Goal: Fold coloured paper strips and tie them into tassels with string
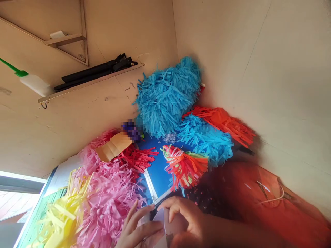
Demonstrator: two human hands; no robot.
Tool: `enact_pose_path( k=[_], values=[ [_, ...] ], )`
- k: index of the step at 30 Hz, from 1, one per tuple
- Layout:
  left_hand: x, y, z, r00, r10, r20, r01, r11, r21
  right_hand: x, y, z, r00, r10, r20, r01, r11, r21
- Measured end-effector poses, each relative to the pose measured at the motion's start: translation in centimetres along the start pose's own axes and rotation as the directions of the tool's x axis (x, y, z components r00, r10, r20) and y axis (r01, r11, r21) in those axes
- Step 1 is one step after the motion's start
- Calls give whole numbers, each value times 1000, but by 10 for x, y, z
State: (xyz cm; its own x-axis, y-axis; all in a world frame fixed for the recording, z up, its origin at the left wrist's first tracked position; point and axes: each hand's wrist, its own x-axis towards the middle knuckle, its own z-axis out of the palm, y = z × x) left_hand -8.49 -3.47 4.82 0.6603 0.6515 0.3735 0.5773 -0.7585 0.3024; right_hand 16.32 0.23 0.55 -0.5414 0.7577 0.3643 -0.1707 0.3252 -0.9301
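The fingers (176, 203) of the right hand (184, 220) are curled almost closed over a pale curved paper sheet (161, 220) at 6 o'clock. The left hand (137, 229) is held against the sheet's other side, its fingers part spread, so the sheet appears to be pinched between both hands and kept bowed; much of it is hidden by them. Just beyond, at 12 o'clock from the hands, a flat blue board (155, 172) is seen, with a red-and-orange paper fringe bundle (184, 167) lying on it, within easy reach. Soft heaps of fringed paper are banked around it: a turquoise fringe mass (165, 100) at 1 o'clock against the beige wall panel (271, 86), an orange-red fringe strip (219, 124) at 2 o'clock, and a pink fringe heap (108, 193) with a yellow fringe heap (62, 217) at 8 o'clock. The colours seem to be kept apart for sorting, and the heaps pushed back, leaving the hands room.
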Motion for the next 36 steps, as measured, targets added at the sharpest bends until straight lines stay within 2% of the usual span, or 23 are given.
enact_pose_path(
  k=[2, 4, 8, 10, 14, 20, 23, 26, 28, 32, 36],
  values=[
    [6, -8, -3, 994, 113, 6, -113, 991, 71, 0, -2, 2, 1000, 11, -7, -11, 1000, 8],
    [12, -9, -4, 991, 132, 19, -133, 990, 49, -2, -4, 4, 1000, 22, -12, -22, 1000, 5],
    [26, 6, -9, 987, 2, 160, 17, 993, -120, -7, -8, 4, 999, 35, -18, -36, 999, -35],
    [32, 14, -11, 990, -35, 140, 61, 980, -187, -9, -10, 3, 999, 40, -36, -43, 996, -72],
    [38, 18, -9, 995, -64, 73, 81, 960, -267, -10, -14, 3, 997, -50, -52, 44, 991, -125],
    [40, 16, -8, 990, -101, 101, 123, 961, -247, -12, -15, 6, 984, -65, -163, 56, 997, -58],
    [44, 19, -11, 989, -138, 47, 146, 943, -298, -13, -16, 7, 985, -95, -144, 92, 995, -29],
    [47, 24, -15, 993, -121, -11, 111, 937, -332, -10, -16, 10, 976, -161, -146, 167, 986, 28],
    [48, 28, -20, 996, -93, -3, 88, 960, -266, -7, -16, 14, 955, -217, -204, 231, 972, 48],
    [49, 30, -25, 998, 42, -43, -42, 999, 14, -4, -14, 19, 913, -297, -281, 317, 948, 26],
    [40, 23, -19, 972, 214, -92, -193, 961, 198, -3, -14, 17, 924, -294, -245, 321, 944, 81]
  ],
)
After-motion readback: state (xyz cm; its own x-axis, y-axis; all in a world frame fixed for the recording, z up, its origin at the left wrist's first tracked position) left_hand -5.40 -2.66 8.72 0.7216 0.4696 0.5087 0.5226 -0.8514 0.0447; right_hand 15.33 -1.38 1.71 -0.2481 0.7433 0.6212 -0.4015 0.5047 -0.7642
